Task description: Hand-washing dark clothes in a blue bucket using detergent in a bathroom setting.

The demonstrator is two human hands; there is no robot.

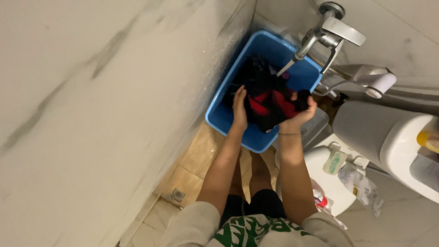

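Seen from above, a person bends over one blue plastic tub standing on the tan tiled floor, the tub's left rim just beside the grey-veined marble wall and its far corner tucked under a chrome wall tap. Inside lies a heap of wet dark clothing with one red garment showing through. The left hand lies flat, fingers together, pressed against the near left of the heap. The right hand, a thin bracelet at its wrist, is curled around a bunch of the dark cloth at the tub's right rim. One stream of water runs from the tap's spout into the tub. To the right, one white toilet and one white spray handle crowd the tub closely; open floor remains only on the near side, between the person's two forearms and by the wall's foot.
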